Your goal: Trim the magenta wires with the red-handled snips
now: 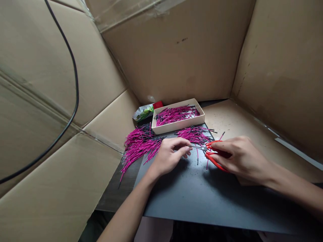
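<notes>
My right hand (239, 158) is closed round the red handles of a small pair of scissors (203, 148), whose blades point left. The blade tips reach the fingertips of my left hand (173, 153). Thumb and forefinger of that hand are pinched together; what they hold is too small to make out. Just beyond the hands lies a pile of magenta wires (193, 134) with black ends. A larger wire pile (141, 144) spreads to the left of my left hand. A few single wires lie under the scissors.
Behind the piles stands a shallow cream box (176, 126) with many magenta wires in it. A green and white packet (143, 112) sits beside it. Cardboard walls (181, 60) enclose the dark grey work surface (181, 201). A black cable (76, 84) hangs at the left.
</notes>
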`<state>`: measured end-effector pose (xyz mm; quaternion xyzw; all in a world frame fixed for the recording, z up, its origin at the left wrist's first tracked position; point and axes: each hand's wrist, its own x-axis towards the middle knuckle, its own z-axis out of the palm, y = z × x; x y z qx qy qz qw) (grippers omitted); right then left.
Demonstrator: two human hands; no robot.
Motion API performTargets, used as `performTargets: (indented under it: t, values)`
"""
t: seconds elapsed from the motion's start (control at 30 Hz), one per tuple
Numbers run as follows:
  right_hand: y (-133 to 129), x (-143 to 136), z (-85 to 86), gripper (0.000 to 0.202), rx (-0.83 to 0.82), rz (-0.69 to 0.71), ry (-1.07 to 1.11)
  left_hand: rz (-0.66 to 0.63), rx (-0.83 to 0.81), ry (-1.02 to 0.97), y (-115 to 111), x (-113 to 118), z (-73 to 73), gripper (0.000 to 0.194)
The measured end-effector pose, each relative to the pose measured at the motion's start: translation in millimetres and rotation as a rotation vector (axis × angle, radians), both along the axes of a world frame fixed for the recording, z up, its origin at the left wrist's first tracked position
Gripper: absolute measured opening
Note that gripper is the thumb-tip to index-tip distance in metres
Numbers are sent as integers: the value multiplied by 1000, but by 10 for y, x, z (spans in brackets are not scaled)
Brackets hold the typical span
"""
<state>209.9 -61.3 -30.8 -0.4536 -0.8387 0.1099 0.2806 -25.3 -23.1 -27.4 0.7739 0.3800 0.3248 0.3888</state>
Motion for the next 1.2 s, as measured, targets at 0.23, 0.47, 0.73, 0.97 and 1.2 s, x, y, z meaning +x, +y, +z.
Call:
performTargets:
  t: [0.23,0.47,0.73,0.97,1.2]
  values:
    - [-12,-7,44,23,-16,4,17,-1,-30,-44,-12,7,6,17]
    - [-23,-21,58,20,-55,-25,22,-1,6,-6,-13,5,13,17]
    - [-20,-2,49,19,-62,20,18,-39,47,11,-19,24,48,15]
    - [-6,9,88,20,-60,-27,25,-38,46,21,-29,22,82,16]
    - [-11,-5,59,20,-49,-32,14,-35,45,12,-28,23,67,16]
